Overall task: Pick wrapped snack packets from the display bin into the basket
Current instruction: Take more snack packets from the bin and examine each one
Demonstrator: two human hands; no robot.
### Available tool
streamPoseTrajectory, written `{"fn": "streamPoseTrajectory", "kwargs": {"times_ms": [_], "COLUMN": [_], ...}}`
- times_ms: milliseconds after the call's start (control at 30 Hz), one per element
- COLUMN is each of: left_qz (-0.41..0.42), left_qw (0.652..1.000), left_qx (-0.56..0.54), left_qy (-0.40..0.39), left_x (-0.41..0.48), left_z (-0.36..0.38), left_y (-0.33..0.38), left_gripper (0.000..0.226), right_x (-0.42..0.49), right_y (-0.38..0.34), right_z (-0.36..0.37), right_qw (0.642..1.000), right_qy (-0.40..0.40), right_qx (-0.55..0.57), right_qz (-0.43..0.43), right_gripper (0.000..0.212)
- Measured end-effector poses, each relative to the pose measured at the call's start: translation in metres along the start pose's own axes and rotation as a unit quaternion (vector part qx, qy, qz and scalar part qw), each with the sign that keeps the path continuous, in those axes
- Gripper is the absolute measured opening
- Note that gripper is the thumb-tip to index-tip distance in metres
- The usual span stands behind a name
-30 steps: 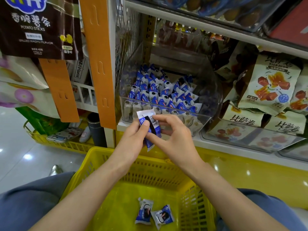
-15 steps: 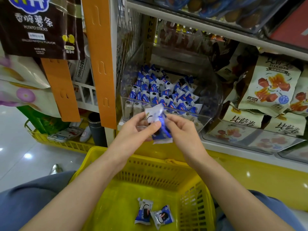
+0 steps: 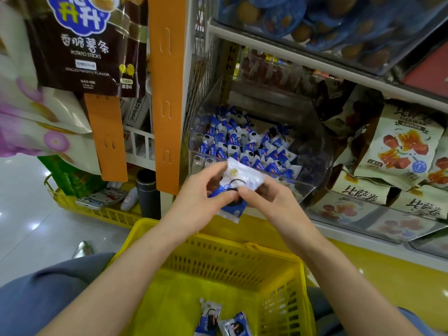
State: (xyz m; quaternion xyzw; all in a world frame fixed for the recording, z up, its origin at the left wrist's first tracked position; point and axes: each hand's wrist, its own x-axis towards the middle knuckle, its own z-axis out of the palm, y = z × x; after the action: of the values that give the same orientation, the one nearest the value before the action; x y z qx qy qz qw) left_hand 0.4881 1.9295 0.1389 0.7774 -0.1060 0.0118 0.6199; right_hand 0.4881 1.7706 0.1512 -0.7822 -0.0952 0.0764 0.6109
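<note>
Both hands hold one snack packet just in front of the display bin, a little above the middle of the frame. The left hand pinches it from the left and the right hand from the right, with the fingertips of the two hands nearly meeting across the wrapper, so neither hand is nearer than the other. The packet's long axis runs roughly top to bottom in the frame and leans a little. Its white end is up by the bin's front wall and its blue end hangs down between the hands.

The yellow basket sits straight below the hands, in the lower middle of the frame, with its mouth open upward. The packet's lower end hangs above the basket's far rim, not over the middle. By my guess the coming move is short: bring the packet toward the bottom of the frame and let go (one hand would do).

The clear bin holds a heap of matching blue-and-white packets, piled toward its left and front. Two packets already lie in the basket, at the bottom edge of the frame. One is just left of the other, and they touch or nearly touch; otherwise only the bare yellow floor of the basket shows.
</note>
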Motion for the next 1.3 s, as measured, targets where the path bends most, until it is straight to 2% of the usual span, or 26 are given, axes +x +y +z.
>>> {"fn": "streamPoseTrajectory", "kwargs": {"times_ms": [100, 200, 267, 400, 533, 667, 733, 867, 933, 1000, 1067, 1133, 1300], "left_qz": [0.017, -0.013, -0.053, 0.021, 0.074, 0.124, 0.144, 0.152, 0.169, 0.195, 0.208, 0.216, 0.229], "left_qw": [1.0, 0.999, 0.993, 0.999, 0.996, 0.987, 0.979, 0.95, 0.913, 0.885, 0.876, 0.868, 0.857], "left_qx": [0.001, -0.046, -0.102, 0.002, 0.052, 0.101, 0.134, 0.272, 0.372, 0.423, 0.436, 0.446, 0.461], "left_qy": [-0.021, 0.019, 0.028, 0.031, 0.024, 0.033, 0.052, 0.029, 0.01, 0.006, -0.001, -0.008, -0.006], "left_x": [0.004, 0.009, 0.013, 0.024, 0.039, 0.062, 0.07, 0.07, 0.067, 0.064, 0.063, 0.061, 0.063], "left_z": [-0.006, -0.01, -0.012, -0.015, -0.018, -0.018, -0.017, -0.019, -0.018, -0.018, -0.02, -0.022, -0.021], "left_y": [0.003, 0.001, 0.002, 0.013, 0.027, 0.029, 0.025, 0.001, -0.009, -0.014, -0.016, -0.018, -0.02], "left_gripper": [0.055, 0.035, 0.024, 0.019, 0.024, 0.031, 0.039, 0.041, 0.035, 0.034, 0.035, 0.038, 0.041], "right_x": [0.002, 0.003, 0.003, 0.006, 0.023, 0.048, 0.069, 0.137, 0.169, 0.198, 0.22, 0.235, 0.248], "right_y": [-0.004, -0.005, -0.006, -0.015, -0.033, -0.053, -0.052, -0.039, -0.029, -0.014, -0.005, 0.002, 0.016], "right_z": [-0.006, -0.012, -0.014, -0.02, -0.03, -0.04, -0.048, -0.075, -0.083, -0.088, -0.089, -0.086, -0.082], "right_qw": [1.0, 0.997, 0.998, 0.99, 0.974, 0.949, 0.95, 0.925, 0.911, 0.912, 0.911, 0.897, 0.9], "right_qy": [0.004, 0.022, 0.012, 0.015, 0.042, 0.018, 0.051, 0.231, 0.227, 0.216, 0.254, 0.271, 0.223], "right_qx": [0.028, 0.076, 0.06, -0.132, -0.211, -0.304, -0.302, -0.301, -0.332, -0.327, -0.302, -0.325, -0.351], "right_qz": [0.003, 0.006, 0.009, -0.048, -0.073, -0.084, -0.054, 0.017, 0.091, 0.125, 0.119, 0.127, 0.132], "right_gripper": [0.028, 0.03, 0.035, 0.03, 0.045, 0.035, 0.031, 0.036, 0.04, 0.039, 0.039, 0.041, 0.04]}}
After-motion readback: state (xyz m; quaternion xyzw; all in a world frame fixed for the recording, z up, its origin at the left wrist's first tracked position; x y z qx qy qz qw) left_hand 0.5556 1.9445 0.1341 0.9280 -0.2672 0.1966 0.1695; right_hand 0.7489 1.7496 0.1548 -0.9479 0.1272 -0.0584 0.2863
